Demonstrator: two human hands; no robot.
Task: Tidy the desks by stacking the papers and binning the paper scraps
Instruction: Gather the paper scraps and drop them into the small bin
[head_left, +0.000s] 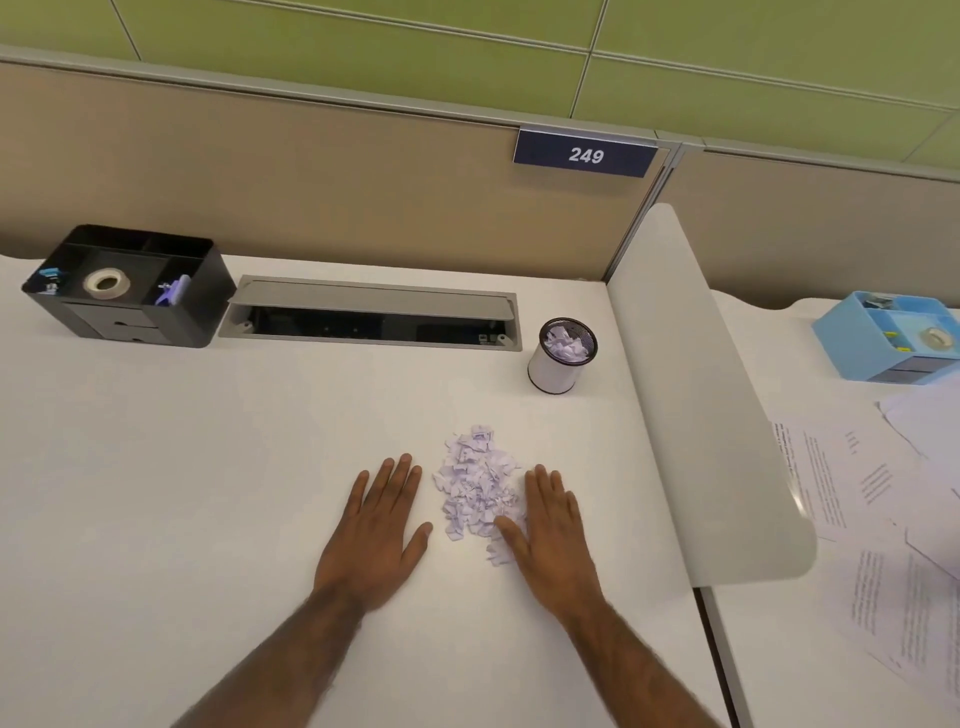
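A heap of small white paper scraps (475, 486) lies on the white desk (208, 467) in front of me. My left hand (376, 535) lies flat on the desk just left of the heap, fingers straight, a small gap from the scraps. My right hand (553, 535) lies flat on the heap's right side, its thumb and palm edge touching scraps. A small white cylindrical bin (556, 371) with a dark rim stands behind the heap to the right and holds scraps. Loose printed papers (872, 499) lie spread over the neighbouring desk at the right.
A black desk organiser (130, 288) with a tape roll stands at the back left. A grey cable tray (371, 314) is set into the desk's back. A white divider panel (691, 395) separates the two desks. A blue organiser (891, 338) sits beyond it.
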